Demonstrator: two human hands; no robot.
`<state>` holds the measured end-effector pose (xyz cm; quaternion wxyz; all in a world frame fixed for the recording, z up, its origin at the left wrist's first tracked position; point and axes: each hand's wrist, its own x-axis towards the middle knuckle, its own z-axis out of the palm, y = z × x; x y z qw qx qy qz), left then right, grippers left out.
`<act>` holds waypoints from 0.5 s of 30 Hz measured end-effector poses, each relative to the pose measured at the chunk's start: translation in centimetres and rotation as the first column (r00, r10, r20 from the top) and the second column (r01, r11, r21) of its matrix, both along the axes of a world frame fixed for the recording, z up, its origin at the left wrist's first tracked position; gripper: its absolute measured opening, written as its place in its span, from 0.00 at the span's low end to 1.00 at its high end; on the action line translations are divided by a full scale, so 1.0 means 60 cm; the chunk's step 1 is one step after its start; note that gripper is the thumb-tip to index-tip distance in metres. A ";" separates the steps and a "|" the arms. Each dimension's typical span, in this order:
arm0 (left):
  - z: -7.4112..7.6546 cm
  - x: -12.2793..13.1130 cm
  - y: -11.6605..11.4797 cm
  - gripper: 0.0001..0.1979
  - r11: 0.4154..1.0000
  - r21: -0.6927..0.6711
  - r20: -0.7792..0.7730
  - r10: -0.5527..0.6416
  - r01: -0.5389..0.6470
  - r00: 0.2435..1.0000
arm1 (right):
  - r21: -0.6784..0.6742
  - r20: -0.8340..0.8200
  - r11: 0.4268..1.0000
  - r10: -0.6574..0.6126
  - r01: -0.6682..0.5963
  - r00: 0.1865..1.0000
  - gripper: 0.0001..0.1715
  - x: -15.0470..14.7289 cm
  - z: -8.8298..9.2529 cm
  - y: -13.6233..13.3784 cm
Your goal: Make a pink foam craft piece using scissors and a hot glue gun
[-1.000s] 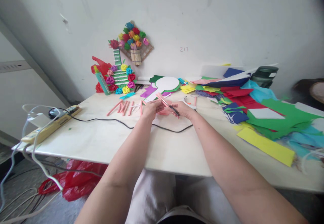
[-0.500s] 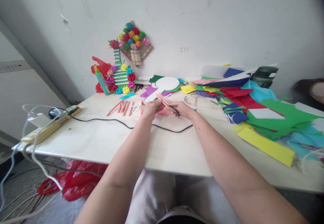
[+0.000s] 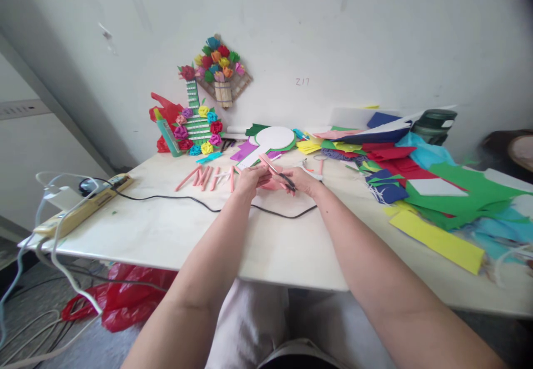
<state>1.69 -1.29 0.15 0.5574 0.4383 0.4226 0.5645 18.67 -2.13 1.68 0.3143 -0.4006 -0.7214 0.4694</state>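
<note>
Both my hands meet over the middle of the white table (image 3: 175, 230). My left hand (image 3: 250, 179) is closed, pinching a pink paper strip (image 3: 265, 161) that sticks up and back between the hands. My right hand (image 3: 303, 180) is closed on small black-handled scissors (image 3: 283, 178), whose blades lie against the pink strip. Several rolled pink paper sticks (image 3: 204, 176) lie on the table just left of my left hand.
A black cable (image 3: 183, 197) runs from a power strip (image 3: 83, 205) at the left edge to below my hands. Paper flower crafts (image 3: 200, 127) lean on the wall. Coloured paper sheets (image 3: 420, 185) pile up on the right. A red bag (image 3: 120, 297) lies under the table.
Almost nothing has moved. The scissors and pink strip have shifted slightly between my hands.
</note>
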 end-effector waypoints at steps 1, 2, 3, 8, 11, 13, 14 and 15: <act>0.000 0.000 0.000 0.14 1.000 0.001 0.000 -0.001 0.001 1.000 | -0.001 0.002 1.000 0.000 0.000 1.000 0.27 0.000 0.000 0.000; -0.001 -0.001 0.001 0.14 1.000 0.001 0.001 -0.001 0.001 1.000 | -0.002 0.003 1.000 0.001 -0.001 1.000 0.27 0.000 0.000 0.000; -0.002 -0.001 0.002 0.14 1.000 0.001 0.002 0.000 0.000 1.000 | -0.001 0.004 1.000 0.001 -0.001 1.000 0.27 0.000 0.000 -0.001; -0.005 -0.003 0.006 0.15 1.000 0.007 0.016 -0.007 0.007 1.000 | 0.016 -0.002 1.000 -0.002 0.002 1.000 0.28 -0.001 0.003 -0.004; -0.004 -0.003 0.005 0.15 1.000 0.003 0.030 -0.018 0.018 0.999 | 0.020 -0.015 1.000 0.001 -0.001 1.000 0.28 -0.002 0.002 -0.004; -0.003 -0.003 0.005 0.15 1.000 0.000 0.033 -0.022 0.022 0.999 | 0.025 -0.019 1.000 0.005 -0.004 1.000 0.28 -0.002 0.001 -0.003; -0.002 -0.002 0.004 0.14 1.000 0.000 0.034 -0.025 0.025 0.999 | 0.029 -0.018 1.000 0.004 -0.004 1.000 0.28 -0.001 0.000 -0.002; -0.002 -0.002 0.004 0.13 1.000 -0.001 0.033 -0.026 0.026 0.999 | 0.036 -0.015 0.999 0.004 -0.003 1.000 0.27 -0.001 0.000 -0.002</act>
